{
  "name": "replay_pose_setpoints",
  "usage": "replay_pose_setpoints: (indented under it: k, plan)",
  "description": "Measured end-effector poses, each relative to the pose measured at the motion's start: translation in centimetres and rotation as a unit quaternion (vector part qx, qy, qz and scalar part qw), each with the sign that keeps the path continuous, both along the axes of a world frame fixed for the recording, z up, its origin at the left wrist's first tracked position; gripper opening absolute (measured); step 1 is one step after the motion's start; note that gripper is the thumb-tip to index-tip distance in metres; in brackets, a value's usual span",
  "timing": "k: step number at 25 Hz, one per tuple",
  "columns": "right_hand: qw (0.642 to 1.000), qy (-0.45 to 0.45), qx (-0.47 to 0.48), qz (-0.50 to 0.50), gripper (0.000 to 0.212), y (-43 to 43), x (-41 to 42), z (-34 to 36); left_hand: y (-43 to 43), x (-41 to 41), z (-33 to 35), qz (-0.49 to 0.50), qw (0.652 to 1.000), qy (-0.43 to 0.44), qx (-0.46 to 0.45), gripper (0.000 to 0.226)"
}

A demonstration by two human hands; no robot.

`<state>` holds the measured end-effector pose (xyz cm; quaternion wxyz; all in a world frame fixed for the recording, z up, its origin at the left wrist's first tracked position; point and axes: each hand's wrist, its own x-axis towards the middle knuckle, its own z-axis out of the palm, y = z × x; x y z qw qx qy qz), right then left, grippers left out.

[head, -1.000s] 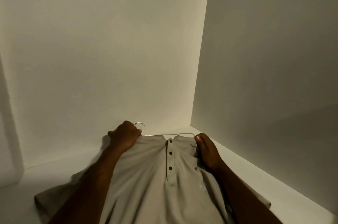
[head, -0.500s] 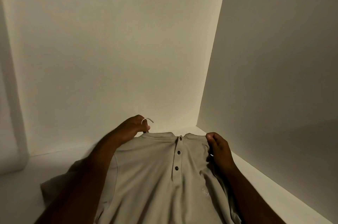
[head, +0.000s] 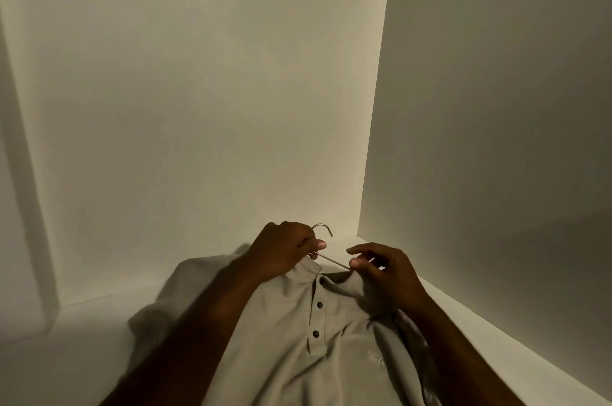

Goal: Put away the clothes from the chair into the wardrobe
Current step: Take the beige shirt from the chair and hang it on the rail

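Note:
A beige polo shirt (head: 291, 339) with three dark buttons lies face up on the white wardrobe shelf (head: 82, 339). A thin metal hanger (head: 331, 260) sticks out of its collar, hook pointing toward the back wall. My left hand (head: 284, 250) grips the hanger's neck just under the hook. My right hand (head: 384, 270) pinches the hanger's wire arm at the right side of the collar, with the forefinger stretched out above it. The rest of the hanger is hidden inside the shirt.
The white back wall (head: 198, 107) and the right side wall (head: 496, 140) of the wardrobe enclose the shelf. A vertical panel edge (head: 29, 207) stands at the left. Bare shelf shows left of the shirt and along the right wall.
My right hand has left the shirt's right shoulder and moved inward to the hanger wire at the collar. The wire arm now shows above the collar. My left hand still holds the hook end.

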<state>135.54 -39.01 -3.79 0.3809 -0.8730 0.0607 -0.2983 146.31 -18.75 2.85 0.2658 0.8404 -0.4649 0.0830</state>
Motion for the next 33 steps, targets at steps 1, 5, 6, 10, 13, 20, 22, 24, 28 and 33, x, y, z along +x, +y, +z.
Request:
replay_pose_setpoints:
  k: [1,5,6,10,13,20,22,24,28,33]
  plan:
    - [0.997,0.058,-0.042,-0.009,0.010,-0.5,-0.8,0.2,-0.4,-0.5,0.7,0.007,1.000,-0.021,0.010,0.036]
    - [0.990,0.055,-0.107,-0.072,0.047,-1.3,-3.0,0.3,-0.3,-1.8,1.4,0.023,0.997,-0.069,-0.023,0.042]
    - [0.990,0.018,-0.106,-0.093,0.049,-1.3,-3.2,0.8,0.8,-1.6,0.9,0.026,0.995,-0.089,-0.026,0.049]
    - [0.973,-0.085,-0.154,-0.151,0.067,-1.3,-4.4,5.0,8.0,0.2,-0.3,0.114,0.969,-0.215,-0.036,0.079]
    - [0.961,-0.115,-0.203,-0.151,0.054,-0.7,-4.6,9.0,12.9,-0.5,1.3,0.140,0.964,-0.215,-0.073,0.067]
    - [0.930,-0.198,-0.303,-0.059,0.060,2.7,-0.9,15.5,19.8,-7.2,10.4,0.236,0.880,-0.364,-0.193,0.036]
    - [0.933,-0.261,-0.246,-0.034,0.048,4.5,0.1,18.0,21.5,-9.4,14.0,0.241,0.868,-0.359,-0.245,0.030]
    - [0.929,-0.316,-0.193,-0.012,0.035,6.4,0.6,20.8,23.0,-11.2,16.9,0.237,0.876,-0.299,-0.296,0.023]
    - [0.924,-0.349,-0.143,0.059,0.027,10.8,1.9,27.6,27.5,-14.7,21.8,0.283,0.841,-0.294,-0.357,0.015]
    - [0.918,-0.357,-0.015,0.171,0.037,15.6,3.6,37.4,31.2,-20.1,29.5,0.359,0.730,-0.453,-0.365,0.012]
